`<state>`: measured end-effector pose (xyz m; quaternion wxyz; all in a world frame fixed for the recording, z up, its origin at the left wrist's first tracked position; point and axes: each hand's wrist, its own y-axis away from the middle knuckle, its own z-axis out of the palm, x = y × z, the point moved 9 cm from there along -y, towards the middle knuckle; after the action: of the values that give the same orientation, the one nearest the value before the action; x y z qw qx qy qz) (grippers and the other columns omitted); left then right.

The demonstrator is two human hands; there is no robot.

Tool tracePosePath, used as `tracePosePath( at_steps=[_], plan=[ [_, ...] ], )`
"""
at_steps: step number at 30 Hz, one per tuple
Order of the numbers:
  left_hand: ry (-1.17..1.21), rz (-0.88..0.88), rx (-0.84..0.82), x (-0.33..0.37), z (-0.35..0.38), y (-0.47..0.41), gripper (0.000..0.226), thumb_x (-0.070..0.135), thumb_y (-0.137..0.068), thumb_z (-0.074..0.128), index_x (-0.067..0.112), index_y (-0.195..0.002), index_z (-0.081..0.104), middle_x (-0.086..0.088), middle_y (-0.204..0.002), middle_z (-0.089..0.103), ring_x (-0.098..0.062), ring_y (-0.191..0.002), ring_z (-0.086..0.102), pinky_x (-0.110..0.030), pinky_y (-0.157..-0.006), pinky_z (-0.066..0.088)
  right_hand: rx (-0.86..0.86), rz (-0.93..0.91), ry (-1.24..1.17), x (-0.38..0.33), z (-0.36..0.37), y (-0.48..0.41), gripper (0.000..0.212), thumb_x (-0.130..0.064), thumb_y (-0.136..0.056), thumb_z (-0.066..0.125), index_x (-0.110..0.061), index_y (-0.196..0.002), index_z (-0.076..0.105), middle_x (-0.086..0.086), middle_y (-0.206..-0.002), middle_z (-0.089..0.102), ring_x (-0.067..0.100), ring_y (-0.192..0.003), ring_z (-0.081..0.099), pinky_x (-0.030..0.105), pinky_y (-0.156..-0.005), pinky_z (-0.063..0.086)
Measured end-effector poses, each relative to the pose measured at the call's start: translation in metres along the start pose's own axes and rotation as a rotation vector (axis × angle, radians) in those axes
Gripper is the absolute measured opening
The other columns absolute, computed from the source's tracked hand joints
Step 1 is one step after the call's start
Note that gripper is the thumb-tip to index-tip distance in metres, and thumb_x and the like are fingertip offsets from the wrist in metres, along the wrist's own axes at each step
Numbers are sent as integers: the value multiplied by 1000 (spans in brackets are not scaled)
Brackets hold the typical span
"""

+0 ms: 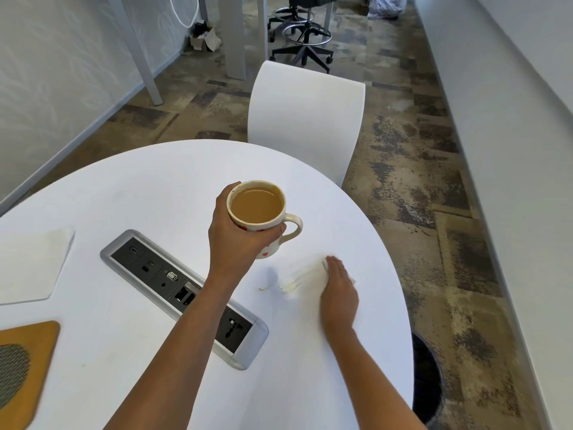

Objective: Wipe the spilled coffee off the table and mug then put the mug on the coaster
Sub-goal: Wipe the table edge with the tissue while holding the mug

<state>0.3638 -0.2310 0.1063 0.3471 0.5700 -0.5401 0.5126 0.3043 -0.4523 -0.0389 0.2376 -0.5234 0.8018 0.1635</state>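
- Currently in hand: wiping the table (139, 187); mug-wipe and coaster placement judged not yet done
- Left hand (235, 240): fingers curled round the mug (269, 250), which is full of milky coffee; lifted or resting, cannot tell
- Right hand (339, 293): fingers straight, pressing flat on a white tissue (305, 273) that shows beyond the fingertips
- Coffee smear (263, 288): beside the tissue, between the wrists
- Coaster: white pad (31, 265) or tan pad (28, 336), well apart from the left fingers; which, cannot tell
- Next move calls for: tissue swept over the smear, mug kept level

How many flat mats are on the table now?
2: a white mat at the left edge; a tan mat nearer the person, partly cropped. More may lie outside view.
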Motion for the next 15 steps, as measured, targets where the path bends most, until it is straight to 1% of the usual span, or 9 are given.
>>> tracePosePath(
  at_steps=[2, 4, 6, 8, 10, 11, 12, 14, 15],
  plan=[
    [8, 6, -1, 4, 2, 2, 82, 23, -51, 90, 33, -120, 47, 24, -115, 54, 11, -103, 50, -26, -90, 47, -88, -87, -42, -24, 18, 21, 47, -5, -96, 35, -22, -139, 41, 1, -150, 38, 16, -134, 39, 23, -101, 34],
    [9, 14, -2, 7, 4, 3, 82, 22, -50, 90, 32, -120, 47, 25, -114, 53, 12, -102, 50, -24, -91, 46, -200, -303, -28, -55, 38, 49, 51, -3, -96, 34, -24, -142, 37, -6, -153, 31, 9, -139, 31, 19, -107, 28],
    [2, 31, -14, 11, 6, 5, 83, 23, -50, 90, 31, -121, 47, 26, -113, 53, 16, -101, 49, -18, -88, 45, -280, -473, -36, -69, 47, 71, 52, 0, -95, 35, -22, -142, 38, -8, -152, 32, 6, -140, 29, 19, -107, 31],
    [-6, 45, -22, 14, 5, 7, 84, 24, -51, 90, 31, -122, 46, 26, -114, 52, 18, -101, 47, -13, -85, 43, -296, -619, -11, -72, 36, 81, 51, 3, -89, 44, -17, -135, 49, -3, -145, 44, 12, -134, 41, 22, -100, 42],
    [-12, 47, -21, 15, 3, 8, 83, 24, -51, 90, 31, -122, 46, 26, -114, 51, 18, -100, 48, -13, -86, 44, -261, -726, 28, -63, 18, 82, 50, 6, -77, 55, -14, -123, 62, 1, -132, 59, 17, -119, 58, 25, -85, 53],
    [-13, 45, -19, 16, 2, 9, 83, 24, -51, 90, 31, -122, 46, 26, -114, 52, 15, -99, 49, -17, -87, 45, -234, -749, 57, -55, 9, 78, 49, 6, -74, 59, -14, -118, 65, 2, -126, 63, 18, -113, 63, 24, -81, 54],
    [-12, 39, -15, 17, 1, 9, 83, 24, -51, 90, 31, -121, 46, 25, -114, 52, 11, -99, 49, -22, -89, 46, -235, -716, 46, -44, 2, 71, 49, 6, -75, 59, -14, -119, 65, 2, -126, 63, 18, -112, 63, 23, -83, 53],
    [-6, 35, -15, 17, -2, 9, 82, 24, -52, 90, 34, -120, 46, 26, -113, 52, 9, -100, 50, -27, -91, 47, -232, -514, 10, -20, -12, 45, 45, -1, -90, 48, -19, -131, 55, -4, -138, 53, 12, -125, 52, 16, -99, 39],
    [-5, 39, -17, 18, -2, 10, 82, 25, -52, 90, 35, -120, 45, 27, -113, 52, 11, -101, 50, -27, -90, 47, -205, -393, 11, -9, -17, 34, 43, -5, -94, 43, -21, -134, 51, -6, -141, 50, 12, -128, 48, 16, -103, 33]
  ],
)
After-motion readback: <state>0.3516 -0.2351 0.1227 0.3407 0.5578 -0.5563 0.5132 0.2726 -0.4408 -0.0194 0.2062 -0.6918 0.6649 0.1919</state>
